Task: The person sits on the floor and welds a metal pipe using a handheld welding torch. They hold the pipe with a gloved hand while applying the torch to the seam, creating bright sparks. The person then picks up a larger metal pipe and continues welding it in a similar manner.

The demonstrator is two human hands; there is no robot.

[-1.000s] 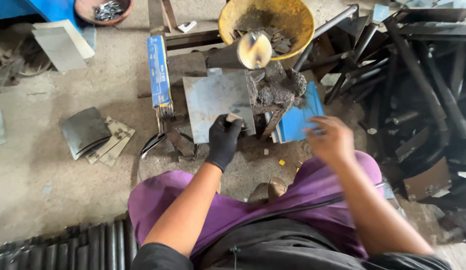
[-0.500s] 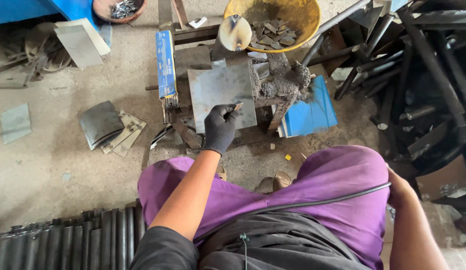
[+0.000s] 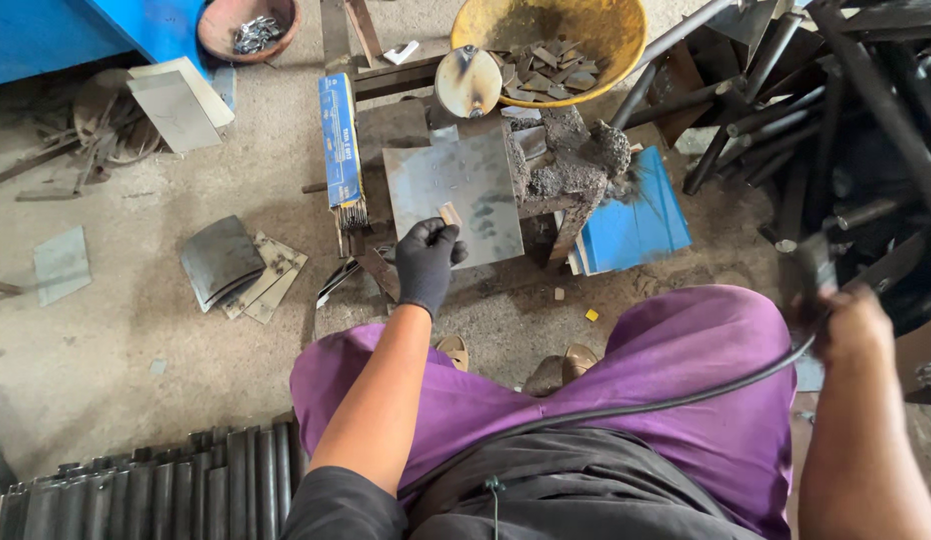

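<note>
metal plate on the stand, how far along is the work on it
Done: the metal plate lies flat on the stand. In hand: the gloved left hand pinches a small tan piece onto its near edge; the right hand grips a blurred tool with a black cable, away from the plate. Left: no join visible yet.

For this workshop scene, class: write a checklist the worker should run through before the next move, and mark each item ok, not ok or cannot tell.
1. Small tan piece pinched in left hand: ok.
2. Piece resting over grey metal plate: ok.
3. Left hand gloved: ok.
4. Right hand gloved: not ok, bare.
5. Right hand's grip on dark tool: cannot tell, blurred.
6. Black cable clear of legs: not ok, lies across lap.
</note>
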